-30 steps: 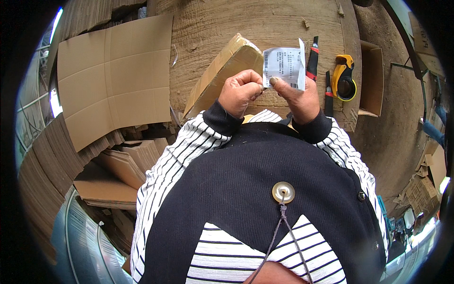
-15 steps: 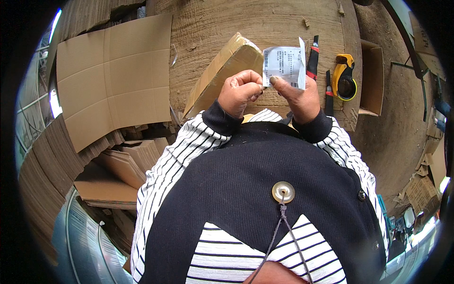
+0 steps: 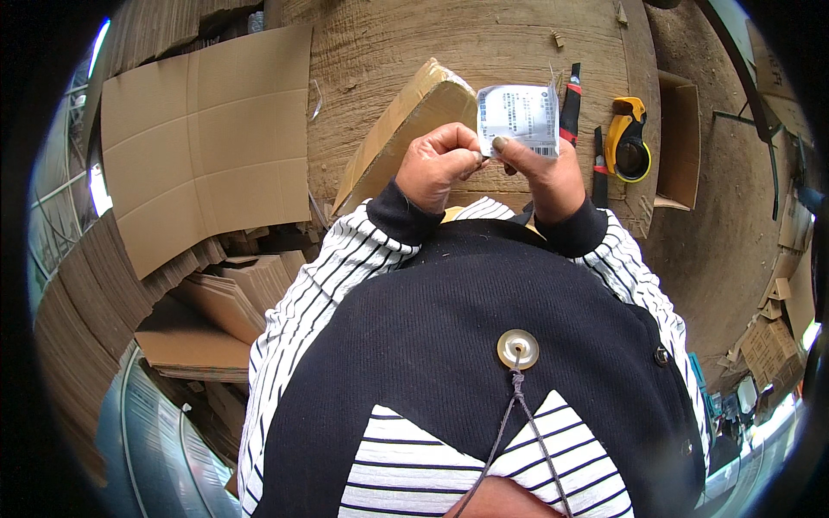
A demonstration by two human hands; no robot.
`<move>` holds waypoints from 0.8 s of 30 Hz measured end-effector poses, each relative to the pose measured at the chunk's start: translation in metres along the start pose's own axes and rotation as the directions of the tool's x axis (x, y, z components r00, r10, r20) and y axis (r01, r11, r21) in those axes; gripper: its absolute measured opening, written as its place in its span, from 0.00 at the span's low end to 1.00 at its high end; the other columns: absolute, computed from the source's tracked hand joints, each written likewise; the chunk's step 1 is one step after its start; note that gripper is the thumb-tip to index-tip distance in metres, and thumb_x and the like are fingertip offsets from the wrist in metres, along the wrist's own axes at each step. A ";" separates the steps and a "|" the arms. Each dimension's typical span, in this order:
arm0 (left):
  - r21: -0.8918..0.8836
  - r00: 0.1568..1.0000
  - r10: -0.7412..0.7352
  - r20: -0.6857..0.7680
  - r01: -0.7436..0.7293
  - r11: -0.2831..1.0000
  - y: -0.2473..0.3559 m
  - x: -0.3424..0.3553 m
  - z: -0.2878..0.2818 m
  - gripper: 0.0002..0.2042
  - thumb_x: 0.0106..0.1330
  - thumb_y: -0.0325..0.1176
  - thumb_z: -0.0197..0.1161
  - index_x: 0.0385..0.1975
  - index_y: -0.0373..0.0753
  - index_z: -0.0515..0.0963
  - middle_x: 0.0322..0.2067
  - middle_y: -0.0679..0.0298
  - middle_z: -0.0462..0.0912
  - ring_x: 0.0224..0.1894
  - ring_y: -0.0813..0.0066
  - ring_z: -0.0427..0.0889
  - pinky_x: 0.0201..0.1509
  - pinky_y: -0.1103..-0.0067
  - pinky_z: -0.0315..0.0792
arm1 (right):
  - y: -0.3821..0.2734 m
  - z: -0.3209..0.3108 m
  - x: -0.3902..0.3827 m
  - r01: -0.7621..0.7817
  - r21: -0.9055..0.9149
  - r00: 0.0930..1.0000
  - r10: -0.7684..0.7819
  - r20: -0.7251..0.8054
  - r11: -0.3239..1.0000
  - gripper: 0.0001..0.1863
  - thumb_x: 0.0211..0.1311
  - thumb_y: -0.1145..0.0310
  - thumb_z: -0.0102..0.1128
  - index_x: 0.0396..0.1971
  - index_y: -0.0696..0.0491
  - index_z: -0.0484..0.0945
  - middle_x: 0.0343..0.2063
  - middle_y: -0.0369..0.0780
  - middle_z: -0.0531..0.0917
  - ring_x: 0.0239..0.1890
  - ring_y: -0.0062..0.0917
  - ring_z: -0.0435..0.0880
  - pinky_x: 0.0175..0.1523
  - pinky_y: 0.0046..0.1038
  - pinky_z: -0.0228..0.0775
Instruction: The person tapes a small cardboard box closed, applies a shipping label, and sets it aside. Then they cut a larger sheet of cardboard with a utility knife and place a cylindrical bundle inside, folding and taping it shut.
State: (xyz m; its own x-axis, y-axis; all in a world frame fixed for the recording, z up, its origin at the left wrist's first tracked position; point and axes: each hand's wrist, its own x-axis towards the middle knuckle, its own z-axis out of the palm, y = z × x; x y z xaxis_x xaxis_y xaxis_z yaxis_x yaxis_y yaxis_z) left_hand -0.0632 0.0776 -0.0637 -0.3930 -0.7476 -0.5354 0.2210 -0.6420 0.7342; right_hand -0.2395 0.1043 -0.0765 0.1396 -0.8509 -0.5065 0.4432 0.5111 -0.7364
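Observation:
My left hand (image 3: 442, 166) is closed, pinching at the lower-left corner of a white printed paper label (image 3: 516, 116). My right hand (image 3: 544, 177) grips the same label, thumb across its lower part. Beyond my left hand, a long cardboard package (image 3: 393, 129) with shiny tape lies slanted on the wooden table (image 3: 371, 39). To the right of the label lie two black-and-red utility knives (image 3: 571, 108) (image 3: 600, 177), one higher than the other, and a yellow-and-black tape dispenser (image 3: 628, 142). The undersides of both hands are hidden.
A creased flat cardboard sheet (image 3: 203, 147) lies at left, with stacked cardboard (image 3: 224, 311) below it and along the edge. An open carton (image 3: 678, 142) stands beyond the table's right edge. The floor (image 3: 708, 250) shows farther right, with more cardboard (image 3: 768, 350).
The label has shifted slightly left and its top edge sits a little lower. Both my hands have moved very slightly, keeping hold of it.

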 end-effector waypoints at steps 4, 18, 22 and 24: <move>-0.024 1.000 0.016 0.026 -0.015 1.000 -0.003 0.001 -0.003 0.03 0.59 0.22 0.56 0.32 0.35 0.75 0.27 0.69 0.77 0.25 0.88 0.69 0.31 0.87 0.64 | -0.003 0.002 -0.001 -0.049 0.087 0.998 0.047 0.030 0.995 0.14 0.58 0.68 0.63 0.40 0.60 0.78 0.30 0.37 0.82 0.31 0.19 0.78 0.37 0.22 0.67; -0.272 0.999 0.041 0.020 -0.034 0.962 -0.001 0.000 -0.004 0.05 0.59 0.20 0.53 0.32 0.35 0.75 0.26 0.68 0.76 0.28 0.81 0.73 0.41 0.80 0.72 | 0.005 -0.015 0.022 -0.090 0.297 0.989 0.121 -0.087 0.951 0.22 0.57 0.65 0.64 0.49 0.59 0.72 0.35 0.38 0.79 0.32 0.20 0.78 0.40 0.23 0.71; -0.313 0.998 0.063 -0.023 -0.067 0.948 -0.002 -0.001 -0.005 0.05 0.59 0.21 0.53 0.31 0.36 0.75 0.26 0.68 0.75 0.28 0.81 0.72 0.43 0.77 0.73 | 0.009 -0.033 0.025 0.338 -0.865 0.616 -0.782 -0.095 0.372 0.31 0.49 0.70 0.68 0.55 0.55 0.67 0.41 0.45 0.73 0.48 0.29 0.72 0.52 0.31 0.69; -0.303 0.998 0.062 -0.020 -0.065 0.951 -0.006 -0.001 -0.005 0.05 0.59 0.21 0.54 0.31 0.36 0.75 0.26 0.68 0.75 0.28 0.81 0.72 0.43 0.77 0.73 | 0.002 -0.026 0.019 0.531 -0.780 0.631 -0.770 0.102 0.332 0.22 0.48 0.71 0.70 0.45 0.57 0.75 0.38 0.43 0.78 0.44 0.27 0.77 0.49 0.27 0.70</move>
State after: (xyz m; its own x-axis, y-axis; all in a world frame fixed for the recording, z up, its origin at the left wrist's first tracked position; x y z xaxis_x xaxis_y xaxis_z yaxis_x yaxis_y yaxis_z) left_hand -0.0596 0.0814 -0.0701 -0.3606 -0.7891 -0.4973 0.5060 -0.6134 0.6064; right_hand -0.2591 0.0921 -0.0992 -0.1630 -0.9421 0.2929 -0.4697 -0.1870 -0.8628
